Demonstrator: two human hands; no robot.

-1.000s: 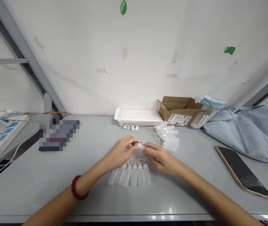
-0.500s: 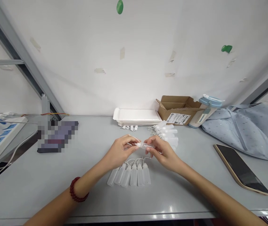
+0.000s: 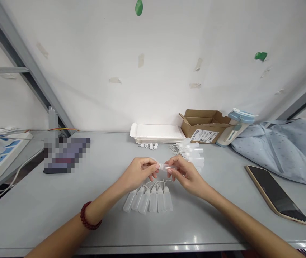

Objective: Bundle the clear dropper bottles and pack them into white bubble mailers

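A small translucent plastic bottle (image 3: 166,167) is held level between my two hands above the grey table. My left hand (image 3: 142,171) pinches the white cap at its neck end. My right hand (image 3: 186,172) is closed round the bottle's body, fingers on either side. Just below lies a row of several similar bottles (image 3: 153,200), their thin white tubes (image 3: 156,183) pointing away from me. Behind my right hand is another pile of such bottles (image 3: 193,152), partly hidden by it.
Small white caps (image 3: 150,146) lie before a stack of flat white boxes (image 3: 158,132). An open cardboard box (image 3: 203,127), a blue-lidded cup (image 3: 233,127) and a pale blue bag (image 3: 276,150) stand along the back. A phone (image 3: 276,193) lies right, a power strip (image 3: 4,154) left.
The fingers of my left hand have closed further over the cap and neck, covering the thin tube end. My right hand keeps its hold on the bottle. The view has shifted slightly.
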